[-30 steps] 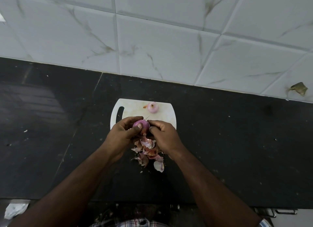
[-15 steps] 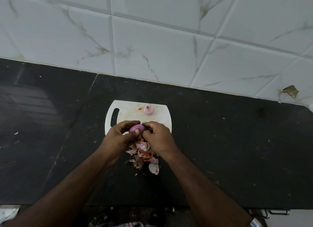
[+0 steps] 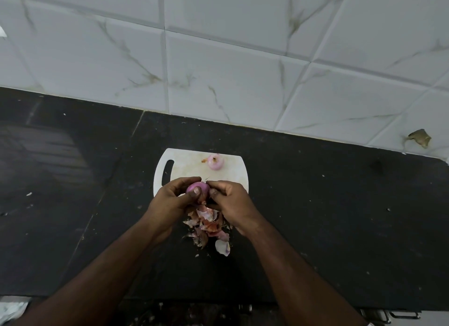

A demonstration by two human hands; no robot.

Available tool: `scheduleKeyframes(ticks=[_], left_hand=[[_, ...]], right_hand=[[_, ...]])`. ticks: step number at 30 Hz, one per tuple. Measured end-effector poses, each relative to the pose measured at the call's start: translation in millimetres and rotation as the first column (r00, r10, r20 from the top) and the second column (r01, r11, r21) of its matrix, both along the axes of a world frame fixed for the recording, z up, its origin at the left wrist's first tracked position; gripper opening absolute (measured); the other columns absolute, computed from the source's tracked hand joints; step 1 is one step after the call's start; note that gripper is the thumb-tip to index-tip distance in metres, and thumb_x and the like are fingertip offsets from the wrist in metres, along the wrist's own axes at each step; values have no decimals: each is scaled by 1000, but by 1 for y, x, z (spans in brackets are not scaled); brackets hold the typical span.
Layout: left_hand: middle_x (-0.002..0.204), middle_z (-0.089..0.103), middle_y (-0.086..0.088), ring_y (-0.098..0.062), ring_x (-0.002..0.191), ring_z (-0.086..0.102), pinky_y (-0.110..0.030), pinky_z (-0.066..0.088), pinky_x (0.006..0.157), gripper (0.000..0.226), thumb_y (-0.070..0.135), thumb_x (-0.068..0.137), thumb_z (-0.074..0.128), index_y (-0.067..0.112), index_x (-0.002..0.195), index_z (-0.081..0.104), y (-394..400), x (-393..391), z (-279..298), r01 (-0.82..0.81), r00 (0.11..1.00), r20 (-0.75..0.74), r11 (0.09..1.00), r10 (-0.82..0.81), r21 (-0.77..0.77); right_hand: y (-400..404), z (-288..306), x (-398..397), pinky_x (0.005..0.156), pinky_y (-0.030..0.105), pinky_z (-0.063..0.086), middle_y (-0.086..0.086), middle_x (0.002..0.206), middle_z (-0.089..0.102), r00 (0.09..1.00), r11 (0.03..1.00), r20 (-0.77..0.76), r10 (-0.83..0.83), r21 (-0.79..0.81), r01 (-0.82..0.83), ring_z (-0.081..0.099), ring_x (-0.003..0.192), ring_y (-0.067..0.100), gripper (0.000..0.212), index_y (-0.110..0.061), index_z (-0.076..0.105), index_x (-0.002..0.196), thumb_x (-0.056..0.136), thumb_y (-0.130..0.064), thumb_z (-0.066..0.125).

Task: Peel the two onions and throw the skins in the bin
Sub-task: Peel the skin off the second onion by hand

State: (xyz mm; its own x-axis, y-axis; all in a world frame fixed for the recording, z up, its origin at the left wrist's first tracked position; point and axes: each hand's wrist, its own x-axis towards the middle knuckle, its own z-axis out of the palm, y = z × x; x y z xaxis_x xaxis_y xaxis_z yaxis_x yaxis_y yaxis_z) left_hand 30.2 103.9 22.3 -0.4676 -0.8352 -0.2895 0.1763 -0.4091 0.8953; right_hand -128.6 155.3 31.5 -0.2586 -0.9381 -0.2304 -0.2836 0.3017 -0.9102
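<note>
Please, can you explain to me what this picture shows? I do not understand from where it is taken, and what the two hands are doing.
There is no machine, only a person with a camera worn on the head, looking down at a black counter. The left hand grips a purple onion; the right hand works at its side with the fingertips, seemingly peeling. Behind them a white cutting board carries a second onion, already peeled. A pile of onion skins lies on the counter, below the hands. No bin is in view.
</note>
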Motion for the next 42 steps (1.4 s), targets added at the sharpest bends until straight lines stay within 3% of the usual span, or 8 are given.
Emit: scheduleKeyframes(ticks=[6, 14, 23, 26, 31, 34, 39, 42], left_hand=[[110, 74, -16, -28, 97, 72, -39, 58, 87, 34, 11, 85, 71, 8, 118, 67, -3, 0, 5, -28, 999, -36, 998, 29, 49], [106, 74, -21, -31, 89, 71, -51, 53, 97, 32, 6, 88, 70, 2, 119, 65, -10, -5, 10, -70, 997, -18, 994, 72, 80], [104, 75, -18, -37, 101, 72, -52, 54, 97, 27, 7, 90, 70, 5, 117, 67, -6, -11, 20, -59, 998, 39, 997, 58, 44], [103, 75, -19, -36, 98, 72, -50, 56, 93, 24, 6, 91, 69, 4, 114, 67, -3, -12, 21, -61, 998, 34, 997, 60, 44], [103, 74, -21, -34, 93, 72, -49, 56, 92, 24, 5, 92, 67, 2, 116, 66, 1, -11, 19, -54, 998, 16, 997, 54, 47], [106, 74, -21, -36, 100, 71, -54, 53, 98, 25, 8, 93, 66, 4, 118, 66, 2, -8, 17, -35, 999, 10, 998, 34, 54], [106, 74, -18, -31, 91, 73, -49, 56, 92, 20, 14, 97, 61, 10, 115, 69, 5, -5, 21, -25, 1000, -9, 995, 26, 93], [111, 70, -14, -33, 97, 71, -50, 55, 95, 19, 17, 99, 59, 15, 114, 71, 8, -4, 28, -34, 999, -24, 994, 37, 104]], right_hand=[[-7, 7, 3, 97, 36, 55, -8, 114, 74, 986, 1000, -163, -25, -13, 23, 68, 105, 8, 30, -24, 69, 123, 97, -27, 55], [-13, 21, 9, 78, 39, 62, -1, 85, 77, 961, 994, -252, -110, -50, 101, 74, 72, 12, 20, -17, 77, 103, 94, -19, 59], [-9, 30, 8, 83, 28, 59, 3, 103, 77, 915, 989, -379, -134, -101, 103, 73, 83, 11, 29, -14, 72, 118, 92, -16, 59], [-6, 32, 9, 74, 18, 56, 5, 99, 77, 917, 988, -371, -146, -99, 118, 72, 76, 8, 30, -13, 70, 119, 91, -13, 58], [1, 32, 11, 78, 31, 60, 3, 93, 75, 930, 984, -327, -171, -104, 144, 73, 79, 13, 30, -18, 67, 119, 90, -13, 59], [6, 34, 12, 72, 20, 57, 1, 94, 74, 927, 984, -336, -169, -116, 137, 70, 77, 8, 29, -19, 66, 121, 92, -14, 61], [11, 35, 10, 74, 31, 61, -3, 85, 73, 949, 977, -245, -198, -131, 170, 72, 65, 8, 30, -17, 67, 116, 90, -6, 56], [11, 33, 8, 76, 37, 63, 1, 96, 75, 968, 980, -178, -178, -124, 157, 75, 73, 13, 24, -16, 69, 115, 92, -17, 64]])
